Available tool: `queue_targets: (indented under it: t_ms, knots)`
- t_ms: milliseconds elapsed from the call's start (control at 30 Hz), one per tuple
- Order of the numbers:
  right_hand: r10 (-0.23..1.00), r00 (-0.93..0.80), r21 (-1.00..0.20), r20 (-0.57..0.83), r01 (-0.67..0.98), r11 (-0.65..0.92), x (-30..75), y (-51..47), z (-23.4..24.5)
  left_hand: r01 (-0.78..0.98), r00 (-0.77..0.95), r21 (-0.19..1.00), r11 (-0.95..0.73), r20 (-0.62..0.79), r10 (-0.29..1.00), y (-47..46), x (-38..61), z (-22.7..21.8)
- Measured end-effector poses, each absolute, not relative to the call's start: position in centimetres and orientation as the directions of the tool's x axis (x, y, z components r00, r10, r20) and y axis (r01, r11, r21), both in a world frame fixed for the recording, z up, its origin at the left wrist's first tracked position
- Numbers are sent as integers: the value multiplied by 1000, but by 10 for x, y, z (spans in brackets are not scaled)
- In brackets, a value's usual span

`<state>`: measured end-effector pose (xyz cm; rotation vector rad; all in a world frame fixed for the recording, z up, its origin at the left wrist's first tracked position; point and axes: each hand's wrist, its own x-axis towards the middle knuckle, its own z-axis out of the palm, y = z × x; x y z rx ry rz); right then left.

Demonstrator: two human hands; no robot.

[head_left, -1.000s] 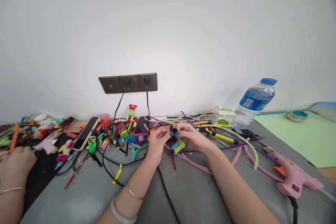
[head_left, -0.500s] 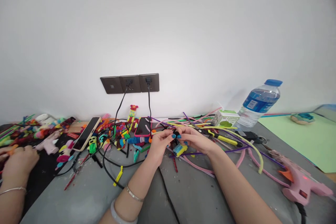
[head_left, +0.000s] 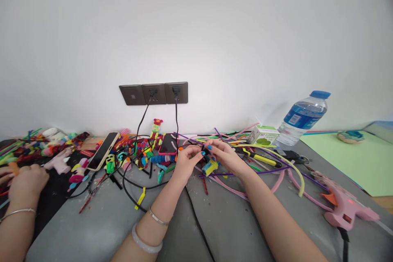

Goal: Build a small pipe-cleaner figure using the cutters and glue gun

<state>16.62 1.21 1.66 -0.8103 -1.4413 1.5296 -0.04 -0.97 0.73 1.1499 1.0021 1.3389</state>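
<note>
In the middle of the table, my left hand (head_left: 187, 163) and my right hand (head_left: 225, 157) meet with fingertips pinched around a small black fuzzy piece (head_left: 205, 152), mostly hidden by the fingers. Right below it shows a blue-and-yellow fuzzy piece (head_left: 210, 167); whether the two are joined I cannot tell. Purple and pink pipe cleaners (head_left: 230, 189) lie under and beside my right hand. Left of my left hand is a blue fuzzy roll (head_left: 162, 159), near a pink-edged phone (head_left: 168, 144).
A pink glue gun (head_left: 344, 208) lies at the right, near a tilted water bottle (head_left: 303, 118), a small green-white box (head_left: 263, 136) and a yellow cutter (head_left: 265, 160). Black cables (head_left: 196, 223) cross the grey table. At far left, another person's hand (head_left: 29, 184) works beside colourful pipe-cleaner figures (head_left: 78, 170).
The camera view has shifted slightly. My right fingers have lifted a little and loosened around the black piece; the blue-and-yellow piece beneath now shows more.
</note>
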Motion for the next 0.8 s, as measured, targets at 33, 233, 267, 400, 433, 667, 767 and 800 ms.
queue_targets:
  t_ms: [33, 233, 267, 400, 433, 667, 767, 800]
  knots:
    - [901, -423, -989, 98, -141, 41, 165, 13, 16, -155, 17, 982, -106, 110, 994, -8, -2, 6]
    - [889, -441, -991, 123, -105, 85, 162, 10, 20, -104, 3, 984, -146, 147, 989, -5, -7, 1]
    - [884, -447, -990, 134, -98, 101, 162, 10, 21, -105, 8, 983, -149, 151, 989, -5, -6, 1]
    - [882, -441, -986, 166, -82, 144, 162, 9, 22, -100, 13, 980, -170, 172, 985, -6, -5, 2]
    - [885, -434, -985, 171, -78, 152, 162, 9, 21, -100, 11, 980, -171, 173, 985, -6, -5, 1]
    - [900, -348, -963, 262, -30, 269, 160, 14, 16, -133, -45, 977, -164, 159, 986, -8, -4, 1]
    - [898, -321, -950, 301, -14, 313, 160, 16, 13, -161, -54, 974, -161, 154, 987, -9, -2, 4]
    - [897, -310, -944, 315, -2, 330, 160, 16, 12, -178, -54, 972, -156, 149, 987, -9, -1, 5]
